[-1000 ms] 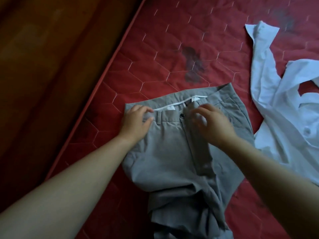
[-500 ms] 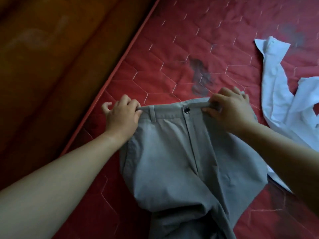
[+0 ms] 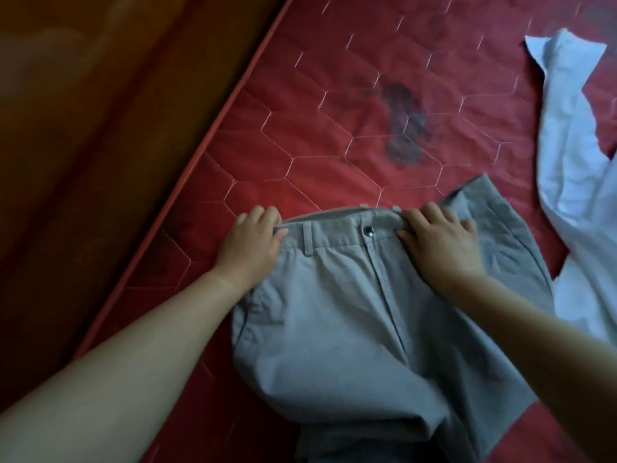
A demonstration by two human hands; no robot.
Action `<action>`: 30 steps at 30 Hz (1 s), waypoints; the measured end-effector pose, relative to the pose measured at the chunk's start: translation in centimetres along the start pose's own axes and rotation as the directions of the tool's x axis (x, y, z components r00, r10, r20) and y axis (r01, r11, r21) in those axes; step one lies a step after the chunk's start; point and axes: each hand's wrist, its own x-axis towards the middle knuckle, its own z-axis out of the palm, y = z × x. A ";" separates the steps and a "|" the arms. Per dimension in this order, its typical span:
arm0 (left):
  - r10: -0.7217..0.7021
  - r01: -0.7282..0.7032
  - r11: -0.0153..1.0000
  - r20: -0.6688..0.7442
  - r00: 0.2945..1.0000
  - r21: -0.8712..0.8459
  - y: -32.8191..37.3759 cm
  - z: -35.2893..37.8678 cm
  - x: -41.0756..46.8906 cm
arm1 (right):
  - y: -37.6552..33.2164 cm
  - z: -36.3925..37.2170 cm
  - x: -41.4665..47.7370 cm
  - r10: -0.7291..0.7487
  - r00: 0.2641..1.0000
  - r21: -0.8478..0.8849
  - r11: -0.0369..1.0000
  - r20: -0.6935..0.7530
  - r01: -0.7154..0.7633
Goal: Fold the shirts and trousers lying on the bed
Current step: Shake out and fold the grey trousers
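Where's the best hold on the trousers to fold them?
Pinch the waistband at both ends, over its far edge: it lies flat, buttoned, the firmest straight line on the trousers. The left hand grips one end; the right hand grips beside the button.

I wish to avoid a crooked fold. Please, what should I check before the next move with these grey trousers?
1. The button is fastened: ok.
2. The left hand pinches the waistband corner: ok.
3. The right hand grips the waistband: cannot tell; its blurred fingers lie over it.
4. The trousers lie flat: not ok; the legs bunch at the near end.
5. The white shirt lies apart from the trousers: cannot tell; their edges run close.
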 end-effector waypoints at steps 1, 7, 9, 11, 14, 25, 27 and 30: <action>0.031 -0.031 0.999 0.034 0.999 -0.009 0.4 0.1 -1.2 | -0.3 -0.6 -2.2 0.023 1.000 -0.002 1.000 0.022 -0.023; 0.049 -0.047 0.995 0.028 0.998 -0.089 2.5 -0.6 -6.0 | 1.3 -4.2 -8.4 0.017 0.989 0.167 0.985 0.148 -0.042; -0.009 -0.007 0.986 -0.089 0.996 -0.169 2.9 -1.2 -6.2 | 2.4 -5.3 -8.2 0.017 0.996 0.203 0.979 0.084 -0.033; -0.140 0.115 0.976 -0.127 0.982 -0.183 3.5 -1.1 -6.2 | 3.1 -5.6 -7.6 0.042 0.999 0.168 0.985 0.034 -0.047; -0.337 0.336 0.942 -0.093 0.937 -0.028 4.7 -0.4 -5.3 | 3.5 -4.9 -4.9 0.074 0.997 0.034 0.997 -0.021 -0.073; -0.362 0.357 0.930 -0.051 0.931 -0.089 3.6 0.3 -6.0 | 7.7 -2.4 -4.2 0.124 0.966 -0.064 0.992 0.227 -0.112; -0.332 0.332 0.943 -0.010 0.943 0.035 4.0 0.2 -6.4 | 7.2 -2.5 -5.6 0.058 0.988 -0.075 0.996 0.142 -0.048; -0.219 0.212 0.952 0.006 0.976 0.222 4.4 0.0 -6.5 | 6.3 -2.9 -6.8 -0.042 0.998 -0.027 0.999 0.042 0.044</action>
